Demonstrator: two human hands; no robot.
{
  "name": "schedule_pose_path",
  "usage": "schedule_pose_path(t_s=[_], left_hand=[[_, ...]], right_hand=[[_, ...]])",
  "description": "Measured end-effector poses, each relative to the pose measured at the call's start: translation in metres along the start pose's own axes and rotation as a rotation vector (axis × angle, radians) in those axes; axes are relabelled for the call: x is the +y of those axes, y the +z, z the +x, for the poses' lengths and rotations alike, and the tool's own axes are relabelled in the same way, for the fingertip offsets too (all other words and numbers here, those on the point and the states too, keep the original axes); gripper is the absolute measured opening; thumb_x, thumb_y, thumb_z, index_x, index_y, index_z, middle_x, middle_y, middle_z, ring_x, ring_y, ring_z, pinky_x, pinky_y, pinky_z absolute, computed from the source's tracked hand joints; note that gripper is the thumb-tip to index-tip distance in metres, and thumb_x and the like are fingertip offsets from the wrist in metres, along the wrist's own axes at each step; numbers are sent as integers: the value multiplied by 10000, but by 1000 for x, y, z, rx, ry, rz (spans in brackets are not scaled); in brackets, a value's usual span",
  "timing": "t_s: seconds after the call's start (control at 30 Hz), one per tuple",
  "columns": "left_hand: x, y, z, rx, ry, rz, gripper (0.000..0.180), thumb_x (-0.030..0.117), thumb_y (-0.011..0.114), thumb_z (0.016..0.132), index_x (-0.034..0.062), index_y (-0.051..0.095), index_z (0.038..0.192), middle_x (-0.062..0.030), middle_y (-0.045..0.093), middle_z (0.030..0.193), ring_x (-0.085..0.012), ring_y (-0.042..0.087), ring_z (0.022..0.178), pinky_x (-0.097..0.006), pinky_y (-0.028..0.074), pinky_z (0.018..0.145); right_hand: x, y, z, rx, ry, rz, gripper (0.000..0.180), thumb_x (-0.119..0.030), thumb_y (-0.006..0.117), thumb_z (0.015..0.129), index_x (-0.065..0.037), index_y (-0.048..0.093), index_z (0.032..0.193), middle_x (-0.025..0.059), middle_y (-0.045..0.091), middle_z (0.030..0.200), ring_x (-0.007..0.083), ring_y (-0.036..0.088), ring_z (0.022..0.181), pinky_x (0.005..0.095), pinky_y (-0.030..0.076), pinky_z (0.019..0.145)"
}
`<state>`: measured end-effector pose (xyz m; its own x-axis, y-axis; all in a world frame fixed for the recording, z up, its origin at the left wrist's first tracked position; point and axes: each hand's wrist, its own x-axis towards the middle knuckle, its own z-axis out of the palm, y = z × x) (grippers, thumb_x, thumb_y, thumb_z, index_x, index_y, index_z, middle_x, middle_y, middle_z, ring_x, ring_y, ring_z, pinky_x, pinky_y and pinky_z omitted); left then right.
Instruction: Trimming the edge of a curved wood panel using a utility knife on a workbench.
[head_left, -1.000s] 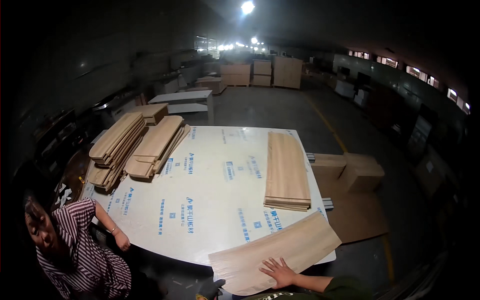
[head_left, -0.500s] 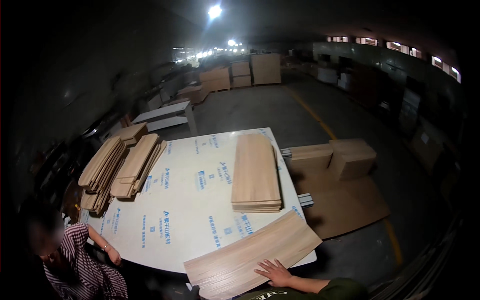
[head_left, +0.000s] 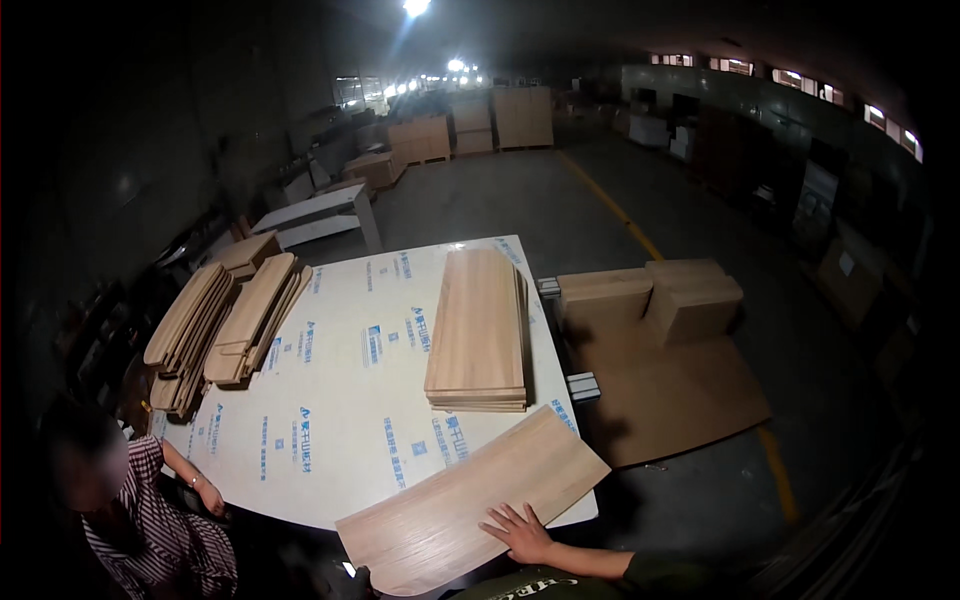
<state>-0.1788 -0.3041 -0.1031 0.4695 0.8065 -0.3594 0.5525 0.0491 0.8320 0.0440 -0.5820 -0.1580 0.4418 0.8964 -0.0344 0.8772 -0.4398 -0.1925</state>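
Observation:
A long wood-grain board (head_left: pixel 470 500) lies slantwise across the near edge of the white table (head_left: pixel 340 430), partly overhanging it. Flat on its face rests my right hand (head_left: pixel 522 535), fingers spread, pressing near the side closest to me. At the board's lower left end is a small dark shape (head_left: pixel 363 580), which may be my left hand in a glove; its fingers cannot be made out. Just beyond the board stands a neat stack of similar boards (head_left: pixel 478 330).
Two piles of rounded-end boards (head_left: pixel 190 325) sit at the table's left. A co-worker in a striped top (head_left: pixel 150 510) is at the near left, one hand by the table edge. Right of the table are brown boxes (head_left: pixel 695 300) and a flat brown sheet (head_left: pixel 680 400).
The whole view has shifted slightly, so the table and boards appear farther left and a little higher. My right hand keeps its place on the board.

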Motion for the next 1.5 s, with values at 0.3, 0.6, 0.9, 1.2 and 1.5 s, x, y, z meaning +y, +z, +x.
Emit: schedule_pose_path(t_s=[0.3,0.6,0.9,1.2,1.5], left_hand=[[-89,19,1,53,-10,-516,516,255,700,793,-20,529,1195,-116,655,892,-187,630,684,-302,507,552],[-204,-28,8,-102,-509,-950,183,266,604,869,103,614,951,-66,594,689,-180,542,546,-331,443,476],[-193,-25,-23,-63,-417,-948,149,251,586,875,104,601,892,-59,571,662,-176,526,528,-328,439,472],[-118,-33,59,-26,409,218,426,168,474,872,52,535,1278,-201,624,1085,-367,579,976,-414,460,868],[-95,-2,75,-33,107,-213,388,262,522,896,39,589,1207,-139,647,1069,-241,605,930,-351,492,814]], right_hand=[[-64,24,22,-201,-88,42,987,-199,712,696,-233,170,1520,113,156,1573,337,165,1441,677,221,1045],[-95,33,61,-221,-211,-57,1039,-113,702,693,-273,105,1529,127,85,1583,384,78,1452,709,143,1062],[-108,-35,34,-382,-221,-30,980,-61,659,715,-256,137,1521,110,101,1583,368,124,1449,686,210,1060],[-88,-146,63,-325,-290,216,678,40,564,631,-115,554,1291,119,560,1310,312,499,1242,424,417,1024],[-104,-166,123,-428,-331,240,713,73,536,553,-125,608,1235,120,606,1246,311,541,1206,381,458,1004]])
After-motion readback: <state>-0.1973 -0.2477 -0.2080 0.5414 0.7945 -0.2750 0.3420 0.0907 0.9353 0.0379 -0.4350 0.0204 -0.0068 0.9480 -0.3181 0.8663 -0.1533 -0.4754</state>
